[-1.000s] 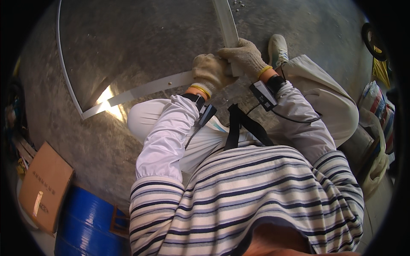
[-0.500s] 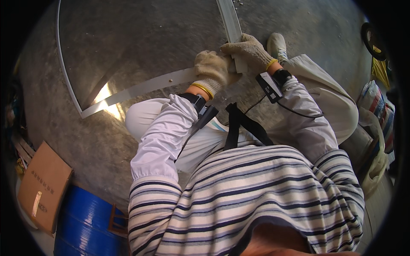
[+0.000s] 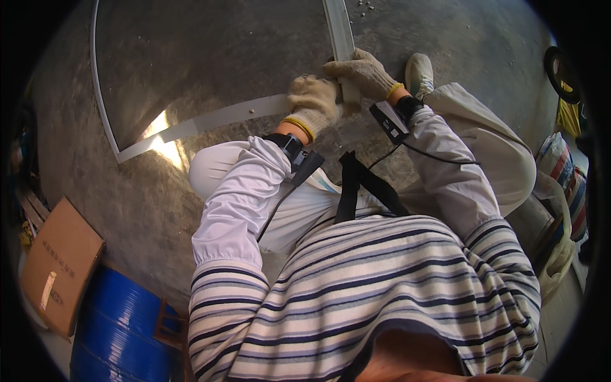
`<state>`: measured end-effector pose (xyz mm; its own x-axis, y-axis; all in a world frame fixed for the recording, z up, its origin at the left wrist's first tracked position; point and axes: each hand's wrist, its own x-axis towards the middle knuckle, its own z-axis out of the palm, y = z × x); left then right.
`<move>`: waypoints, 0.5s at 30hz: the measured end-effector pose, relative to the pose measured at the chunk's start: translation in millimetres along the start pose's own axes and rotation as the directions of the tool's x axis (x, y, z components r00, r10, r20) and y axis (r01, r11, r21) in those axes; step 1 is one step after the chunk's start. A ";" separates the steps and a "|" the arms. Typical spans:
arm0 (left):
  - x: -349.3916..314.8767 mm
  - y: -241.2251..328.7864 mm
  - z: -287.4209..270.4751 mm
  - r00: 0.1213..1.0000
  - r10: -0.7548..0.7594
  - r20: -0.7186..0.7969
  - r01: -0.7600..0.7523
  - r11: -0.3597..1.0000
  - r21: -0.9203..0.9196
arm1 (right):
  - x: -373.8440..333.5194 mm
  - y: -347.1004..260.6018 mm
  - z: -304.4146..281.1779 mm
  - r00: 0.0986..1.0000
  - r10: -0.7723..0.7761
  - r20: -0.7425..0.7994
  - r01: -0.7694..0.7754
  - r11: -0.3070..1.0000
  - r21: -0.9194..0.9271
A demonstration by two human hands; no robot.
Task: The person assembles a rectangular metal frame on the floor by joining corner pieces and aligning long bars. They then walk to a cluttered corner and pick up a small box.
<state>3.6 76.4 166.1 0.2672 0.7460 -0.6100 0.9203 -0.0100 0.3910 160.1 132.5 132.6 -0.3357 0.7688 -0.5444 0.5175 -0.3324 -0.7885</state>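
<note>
The gloved left hand (image 3: 313, 100) is curled into a fist over the inner end of the flat strip (image 3: 223, 118); it seems to grip it, but the palm is hidden, so I cannot tell if something more is inside. The gloved right hand (image 3: 366, 76) is closed around the near end of the long bar (image 3: 340, 32), with the thumb side laid across the top. These two pieces come together between the hands, in front of the crossed legs, low over the floor (image 3: 159, 216).

For good work here, I think both hands should press evenly, so that neither piece twists at this meeting place. The strip looks thin, thus its far corner should better lie flat and not be dragged. A small pale lump (image 3: 251, 111) sits on it and could be brushed away. The black cable (image 3: 439, 162) at the right wrist should hang free.
</note>
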 end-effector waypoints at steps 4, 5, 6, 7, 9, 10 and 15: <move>4.0 -7.0 -4.7 0.999 0.002 0.046 -0.001 1.000 -0.010 | 0.3 6.6 0.0 0.994 0.109 0.004 -0.108 0.985 0.131; 6.2 -7.8 -5.6 0.996 -0.015 0.083 0.016 1.000 -0.008 | 1.5 8.9 0.1 0.995 0.099 0.010 -0.099 0.984 0.149; 8.2 -9.0 -6.4 0.993 -0.013 0.120 0.015 1.000 -0.016 | 3.3 11.0 0.2 0.997 0.067 0.025 -0.070 0.985 0.160; 9.7 -9.7 -6.8 0.987 -0.025 0.157 0.027 1.000 -0.014 | 4.8 13.3 0.0 0.999 0.002 0.053 -0.009 0.991 0.132; 10.7 -11.6 -7.8 0.983 -0.032 0.181 0.037 0.999 -0.020 | 8.3 16.5 -0.4 0.991 -0.080 0.108 0.066 0.989 0.129; 10.2 -11.5 -8.4 0.985 -0.034 0.167 0.039 0.999 -0.025 | 9.0 17.4 -0.4 0.989 -0.076 0.128 0.055 0.986 0.159; 7.2 -5.6 -13.8 0.978 -0.081 0.194 0.080 0.997 0.015 | 6.0 16.0 0.1 0.995 0.038 0.097 -0.048 0.993 0.107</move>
<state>-3.6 91.0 169.1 0.2417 0.6013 -0.7616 0.9430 0.0394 0.3304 166.3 131.8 116.7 -0.3904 0.6993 -0.5988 0.4456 -0.4256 -0.7876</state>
